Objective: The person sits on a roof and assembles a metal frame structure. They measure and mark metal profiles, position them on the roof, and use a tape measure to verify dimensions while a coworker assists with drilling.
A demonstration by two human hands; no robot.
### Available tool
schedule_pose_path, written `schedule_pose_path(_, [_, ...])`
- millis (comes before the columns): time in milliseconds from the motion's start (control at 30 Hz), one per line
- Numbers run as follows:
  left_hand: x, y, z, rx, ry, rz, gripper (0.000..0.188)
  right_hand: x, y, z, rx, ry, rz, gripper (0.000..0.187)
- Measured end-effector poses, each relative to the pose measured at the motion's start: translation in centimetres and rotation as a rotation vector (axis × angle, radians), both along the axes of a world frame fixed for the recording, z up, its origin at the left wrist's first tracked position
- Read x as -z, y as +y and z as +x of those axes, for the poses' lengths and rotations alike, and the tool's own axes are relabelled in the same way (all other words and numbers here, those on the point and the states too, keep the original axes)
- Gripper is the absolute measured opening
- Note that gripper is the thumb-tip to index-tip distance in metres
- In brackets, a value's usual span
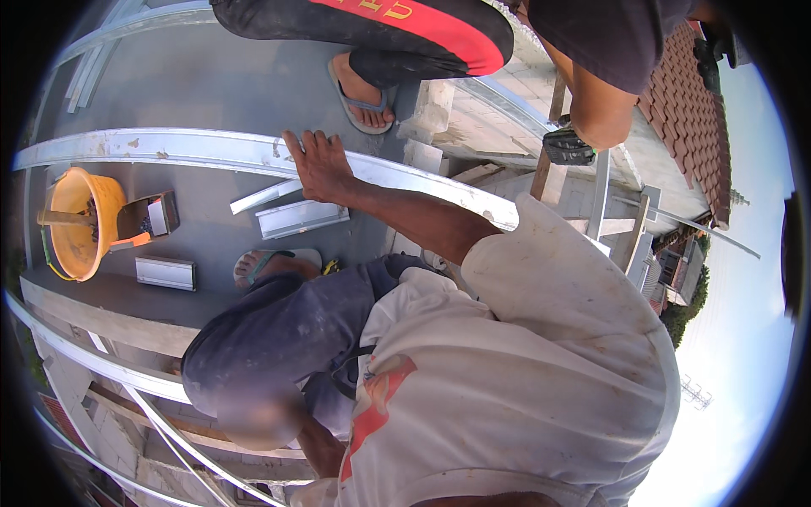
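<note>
Right hand [318,165]: palm down on the long metal channel [194,147], fingers slightly apart and bent at its far edge; whether they grip, I can't tell.
Long channel: silvery, dirt-spotted, running from the left rim beneath the right hand toward the shirt sleeve.
Left hand [260,414]: blurred, by the bent knee in dark trousers [279,317]; I can't tell how its fingers stand.
Cut pieces: a narrow metal strip [263,196] and a wider short piece [302,220] lie just below the channel; another short piece [166,274] lies farther left.
Yellow bucket [103,198]: near the left rim, a wooden handle [68,218] across its mouth, a small box [160,214] of dark bits beside it.
Grey surface [203,84]: under bucket, pieces and the wearer's sandalled foot [274,264].
Co-worker: beyond the channel, black trousers with a red stripe [448,38], one foot [363,95] in a grey flip-flop.
Right side: brown roof tiles [688,110], then bright sky [752,279].
</note>
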State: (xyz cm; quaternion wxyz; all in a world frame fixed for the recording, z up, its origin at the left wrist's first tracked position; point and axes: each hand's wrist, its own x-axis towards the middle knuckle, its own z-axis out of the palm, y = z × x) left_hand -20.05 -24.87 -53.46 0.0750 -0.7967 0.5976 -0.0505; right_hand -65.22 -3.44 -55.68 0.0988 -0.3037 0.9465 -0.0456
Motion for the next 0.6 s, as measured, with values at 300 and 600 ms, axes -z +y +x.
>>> schedule_pose_path(300, [3.2,-2.7,3.1,0.007,0.051,-0.02,0.082,0.8,0.3,0.3,0.034,0.014,-0.015,0.11])
schedule_pose_path(600, [2.9,-3.2,2.5,-0.02,-0.06,0.029,0.096,-0.1,0.6,0.4,0.059,-0.052,-0.013,0.111])
